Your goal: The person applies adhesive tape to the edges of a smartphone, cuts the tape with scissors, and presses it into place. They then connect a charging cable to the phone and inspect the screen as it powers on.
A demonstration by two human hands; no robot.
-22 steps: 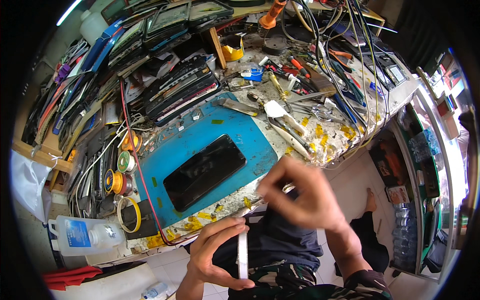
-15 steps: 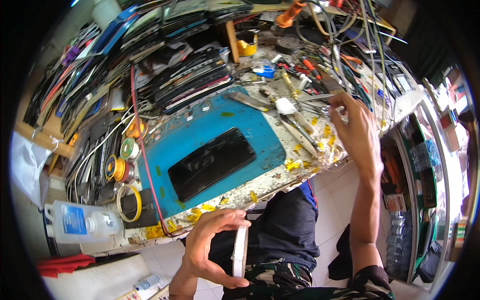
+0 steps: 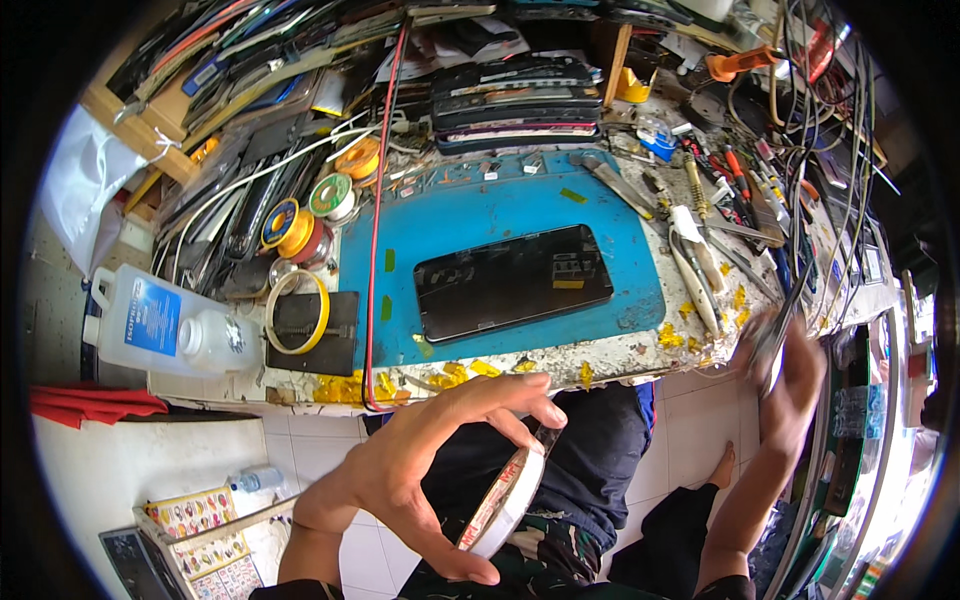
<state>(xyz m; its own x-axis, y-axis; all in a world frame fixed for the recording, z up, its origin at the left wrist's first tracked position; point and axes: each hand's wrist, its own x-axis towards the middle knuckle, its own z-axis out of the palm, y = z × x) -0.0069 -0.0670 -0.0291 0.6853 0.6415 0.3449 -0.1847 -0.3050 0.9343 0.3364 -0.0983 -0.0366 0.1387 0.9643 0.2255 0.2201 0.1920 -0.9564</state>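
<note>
My left hand (image 3: 400, 460) grips a narrow roll of tape (image 3: 508, 505) by its rim between thumb and fingers, in front of the bench edge. The roll is white with red print on its side, and a short dark piece stands out at its upper end. My right hand (image 3: 790, 385) is at the bench's right edge, smeared by motion. A blurred, shiny grey thing shows at its fingers; its kind is unclear. A black phone (image 3: 515, 283), screen side up, lies on the blue mat (image 3: 620, 270) between and beyond my hands.
Solder spools (image 3: 300, 228), a yellow-rimmed tape ring (image 3: 297, 312) and a plastic bottle (image 3: 140, 310) stand at left. Stacked phone parts (image 3: 520, 105) rise behind the mat. Hand tools (image 3: 700, 265) and hanging cables (image 3: 800, 200) crowd the right. Yellow tape scraps (image 3: 450, 375) line the front edge.
The view has shifted, so the bench sits further right and appears turned. My left hand has tilted the tape roll, showing its printed side. My right hand has drawn back from the tools toward the bench edge.
</note>
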